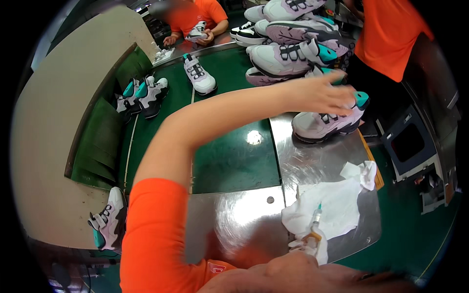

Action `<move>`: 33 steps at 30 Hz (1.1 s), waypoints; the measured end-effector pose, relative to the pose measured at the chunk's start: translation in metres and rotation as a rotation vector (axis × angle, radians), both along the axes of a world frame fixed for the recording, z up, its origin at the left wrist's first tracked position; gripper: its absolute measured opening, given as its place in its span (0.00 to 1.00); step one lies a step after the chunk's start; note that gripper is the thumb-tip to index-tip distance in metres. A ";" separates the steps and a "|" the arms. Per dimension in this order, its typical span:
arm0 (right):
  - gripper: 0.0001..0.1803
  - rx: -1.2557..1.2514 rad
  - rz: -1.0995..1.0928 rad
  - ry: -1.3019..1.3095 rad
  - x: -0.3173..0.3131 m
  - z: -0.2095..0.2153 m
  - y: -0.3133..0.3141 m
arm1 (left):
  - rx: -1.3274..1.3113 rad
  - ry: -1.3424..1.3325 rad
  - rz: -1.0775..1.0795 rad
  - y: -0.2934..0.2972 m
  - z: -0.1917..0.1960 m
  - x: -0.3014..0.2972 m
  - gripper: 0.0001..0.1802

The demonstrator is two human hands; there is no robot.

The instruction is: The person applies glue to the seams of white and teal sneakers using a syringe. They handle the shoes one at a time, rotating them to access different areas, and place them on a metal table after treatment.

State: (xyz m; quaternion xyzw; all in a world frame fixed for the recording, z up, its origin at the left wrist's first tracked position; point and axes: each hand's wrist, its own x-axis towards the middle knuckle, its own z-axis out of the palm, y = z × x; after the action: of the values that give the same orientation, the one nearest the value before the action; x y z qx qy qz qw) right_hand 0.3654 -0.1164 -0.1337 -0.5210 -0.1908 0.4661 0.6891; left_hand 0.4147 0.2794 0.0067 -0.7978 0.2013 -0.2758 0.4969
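My left arm, in an orange sleeve, reaches across to the right. My left hand (325, 95) is open, its fingers stretched over the top of a white and pale-pink shoe (317, 127) with teal at the heel. Whether the fingertips touch the shoe, I cannot tell. At the lower edge my right hand (309, 249), with white covering on its fingers, is closed on a syringe (317, 216) with a teal needle tip pointing up. Beneath the syringe lies a white cloth (339, 207) on the metal tabletop (234, 215). Part of the right hand is hidden.
Matching shoes are piled (293, 53) at the back right. One shoe (199, 75) sits on the green belt (229, 161); others (146, 95) stand by its left flap. Another shoe (110, 219) rests at left. An orange-shirted co-worker (210, 12) holds a shoe; another person (391, 34) stands right.
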 end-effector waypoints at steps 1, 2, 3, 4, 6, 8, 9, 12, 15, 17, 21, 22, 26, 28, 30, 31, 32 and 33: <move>0.52 -0.011 0.128 -0.047 0.005 -0.024 -0.004 | 0.234 0.165 -0.129 0.005 0.007 0.034 0.27; 0.52 -0.061 0.145 -0.076 0.006 -0.020 -0.001 | 0.235 0.216 -0.166 0.011 0.000 0.063 0.25; 0.51 -0.112 0.153 -0.107 0.008 -0.014 0.001 | 0.236 0.262 -0.214 0.016 -0.009 0.089 0.22; 0.50 -0.162 0.168 -0.134 0.010 -0.009 0.003 | 0.237 0.318 -0.258 0.019 -0.017 0.104 0.20; 0.48 -0.155 0.144 -0.127 0.003 0.021 0.003 | 0.128 0.346 -0.219 0.023 -0.023 0.100 0.15; 0.46 -0.040 0.071 -0.148 -0.003 0.038 0.001 | 0.175 0.302 -0.162 0.022 -0.020 0.087 0.16; 0.45 0.029 0.014 -0.140 -0.006 0.027 0.002 | 0.187 0.223 -0.090 0.016 -0.017 0.078 0.17; 0.40 0.049 -0.102 -0.259 -0.014 0.017 0.010 | 0.087 0.063 0.198 -0.025 0.010 0.012 0.18; 0.38 0.125 -0.110 -0.259 -0.008 0.009 0.016 | -0.193 -0.057 0.410 -0.071 0.030 -0.070 0.21; 0.37 0.080 -0.076 -0.196 -0.001 0.016 0.015 | -0.217 -0.066 0.551 -0.097 0.037 -0.131 0.26; 0.36 0.108 0.000 -0.383 -0.002 0.021 0.002 | -0.449 -0.039 0.620 -0.179 0.048 -0.278 0.32; 0.36 0.127 0.021 -0.442 -0.005 0.018 -0.003 | -0.525 -0.044 0.650 -0.201 0.044 -0.311 0.33; 0.34 -0.056 0.150 -0.644 0.000 0.042 -0.021 | -0.652 -0.025 0.711 -0.280 0.018 -0.386 0.30; 0.35 -0.166 0.214 -0.738 -0.002 0.059 -0.023 | -0.634 -0.001 0.723 -0.311 -0.002 -0.405 0.24; 0.37 -0.127 0.254 -0.928 -0.002 0.062 -0.024 | -0.708 -0.117 0.706 -0.328 -0.013 -0.423 0.18; 0.38 -0.155 0.287 -0.882 -0.001 0.064 -0.024 | -0.766 -0.148 0.716 -0.335 -0.019 -0.430 0.17; 0.37 -0.215 0.303 -0.652 -0.008 0.076 -0.025 | -0.825 -0.178 0.723 -0.343 -0.026 -0.436 0.16; 0.36 -0.170 0.296 -0.636 -0.008 0.074 -0.027 | -0.782 -0.203 0.755 -0.353 -0.037 -0.440 0.16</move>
State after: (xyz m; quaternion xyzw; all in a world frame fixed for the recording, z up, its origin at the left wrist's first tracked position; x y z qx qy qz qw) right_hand 0.3572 -0.1431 -0.0593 -0.6621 -0.4298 0.3897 0.4744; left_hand -0.0251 -0.0736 -0.0308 -0.9091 -0.2651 -0.2079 0.2450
